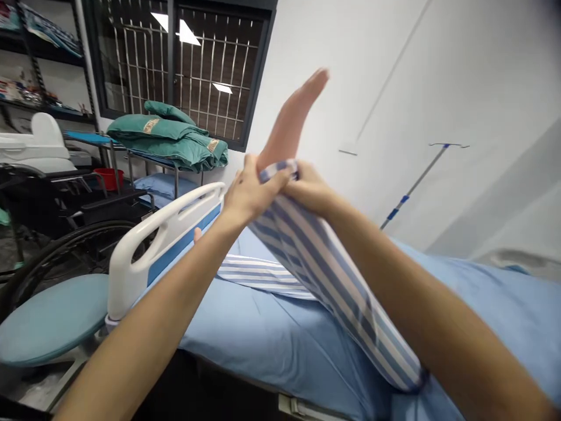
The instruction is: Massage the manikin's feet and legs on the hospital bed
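A raised leg in a blue-and-white striped trouser leg (307, 257) slants up from the bed. Its smooth bare foot (291, 123) sticks out of the cuff with the toes pointing up; whether it belongs to a manikin, I cannot tell. My left hand (248, 196) grips the cuff on the ankle's left side. On the right side, my right hand (309, 190) is closed round the same cuff, its fingertips partly hidden behind the cloth. A second striped trouser leg (263, 275) lies flat on the blue sheet (245, 318), with a toe showing near the footboard.
A white bed footboard (144, 234) rises at the left, beside a round blue-green stool (52, 316) and a wheelchair (70, 251). Folded green bedding (166, 137) is stacked on a rack under the barred window. An IV pole (416, 181) stands beyond the bed at the right.
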Tool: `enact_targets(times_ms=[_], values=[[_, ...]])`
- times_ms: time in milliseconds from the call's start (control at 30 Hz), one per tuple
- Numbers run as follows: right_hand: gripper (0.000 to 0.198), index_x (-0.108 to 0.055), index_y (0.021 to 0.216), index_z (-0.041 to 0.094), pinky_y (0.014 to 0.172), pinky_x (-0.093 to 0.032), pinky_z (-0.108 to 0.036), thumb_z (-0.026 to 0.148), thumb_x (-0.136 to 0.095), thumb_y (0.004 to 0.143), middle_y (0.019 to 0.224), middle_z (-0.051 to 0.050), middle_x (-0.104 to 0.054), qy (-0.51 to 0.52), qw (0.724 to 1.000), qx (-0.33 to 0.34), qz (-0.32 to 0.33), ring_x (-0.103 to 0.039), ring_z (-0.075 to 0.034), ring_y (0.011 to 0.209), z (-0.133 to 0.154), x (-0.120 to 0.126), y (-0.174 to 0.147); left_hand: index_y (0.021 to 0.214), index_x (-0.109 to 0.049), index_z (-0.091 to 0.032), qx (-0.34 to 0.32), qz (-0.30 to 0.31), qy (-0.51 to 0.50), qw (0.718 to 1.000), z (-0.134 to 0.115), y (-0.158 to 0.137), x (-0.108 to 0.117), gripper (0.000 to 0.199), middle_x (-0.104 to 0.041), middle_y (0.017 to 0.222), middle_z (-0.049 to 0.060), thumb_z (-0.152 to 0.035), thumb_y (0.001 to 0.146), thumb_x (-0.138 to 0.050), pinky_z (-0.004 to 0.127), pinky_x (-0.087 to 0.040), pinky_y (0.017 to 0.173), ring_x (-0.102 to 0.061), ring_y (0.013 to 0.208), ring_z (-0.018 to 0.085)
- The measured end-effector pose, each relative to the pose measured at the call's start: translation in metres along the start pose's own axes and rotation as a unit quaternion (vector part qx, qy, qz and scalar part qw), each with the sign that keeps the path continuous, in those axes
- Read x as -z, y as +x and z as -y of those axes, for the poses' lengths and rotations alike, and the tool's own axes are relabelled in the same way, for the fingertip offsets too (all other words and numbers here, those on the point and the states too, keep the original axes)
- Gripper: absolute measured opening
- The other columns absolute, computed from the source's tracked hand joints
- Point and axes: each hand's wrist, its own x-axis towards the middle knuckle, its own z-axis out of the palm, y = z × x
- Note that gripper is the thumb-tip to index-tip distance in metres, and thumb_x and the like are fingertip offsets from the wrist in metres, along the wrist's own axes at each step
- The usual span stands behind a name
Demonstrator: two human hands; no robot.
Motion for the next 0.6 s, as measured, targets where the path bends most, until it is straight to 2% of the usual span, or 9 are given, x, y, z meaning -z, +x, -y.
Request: enact_targets(times_ms=[67,133,233,367,533,600], values=[[0.03,-0.058,0.087,0.009,0.069,-0.047,-0.027,0.035,-0.055,0.072,0.085,-0.003,-0.062,0.02,0.999,-0.003,-0.047,-0.057,-0.016,0.081,0.009,0.037,-0.005,0.111,-0.044,-0.023,-0.028,0.013,0.004,1.0,-0.041,0.01,-0.016,0.048,-0.051,0.117,0.004,-0.052,0.073,-0.053,0.047,-0.03,0.097,-0.039,0.12,0.03],[0.029,-0.057,0.089,0.01,0.069,-0.048,-0.028,0.035,-0.053,0.075,0.087,-0.004,-0.061,0.029,0.997,-0.027,-0.066,-0.058,-0.015,0.08,0.015,0.058,-0.01,0.113,-0.043,-0.023,-0.052,0.018,0.003,0.999,-0.066,0.015,-0.027,0.048,-0.046,0.123,0.003,-0.055,0.078,-0.043,0.048,-0.026,0.098,-0.034,0.124,0.03],[0.028,-0.057,0.089,0.011,0.069,-0.049,-0.029,0.035,-0.054,0.075,0.084,-0.003,-0.061,0.035,0.996,-0.03,-0.07,-0.059,-0.015,0.079,0.017,0.06,-0.011,0.113,-0.043,-0.022,-0.078,0.017,-0.012,0.997,-0.069,0.016,-0.029,0.049,-0.044,0.125,0.002,-0.057,0.079,-0.035,0.046,-0.028,0.096,-0.035,0.123,0.029],[0.028,-0.059,0.087,0.011,0.072,-0.048,-0.031,0.033,-0.056,0.07,0.083,-0.002,-0.061,0.03,0.998,0.009,-0.056,-0.057,-0.017,0.082,0.01,0.019,-0.002,0.107,-0.046,-0.023,-0.052,0.006,-0.017,0.998,-0.025,0.009,-0.007,0.05,-0.053,0.111,0.003,-0.055,0.07,-0.055,0.044,-0.036,0.093,-0.046,0.113,0.028],[0.031,-0.059,0.088,0.012,0.068,-0.044,-0.026,0.032,-0.056,0.064,0.082,-0.001,-0.06,0.009,1.0,0.006,0.023,-0.056,-0.016,0.079,-0.005,-0.057,0.006,0.108,-0.048,-0.02,0.032,-0.011,-0.024,0.999,0.048,-0.013,0.029,0.055,-0.06,0.099,0.004,-0.05,0.064,-0.062,0.036,-0.044,0.084,-0.055,0.098,0.023],[0.038,-0.056,0.091,0.014,0.065,-0.043,-0.025,0.036,-0.06,0.06,0.086,-0.001,-0.061,0.003,0.999,-0.024,0.039,-0.056,-0.016,0.077,-0.012,-0.091,0.004,0.108,-0.049,-0.019,0.067,-0.013,-0.028,0.997,0.077,-0.025,0.041,0.055,-0.061,0.098,0.004,-0.048,0.064,-0.063,0.034,-0.045,0.082,-0.056,0.095,0.023]])
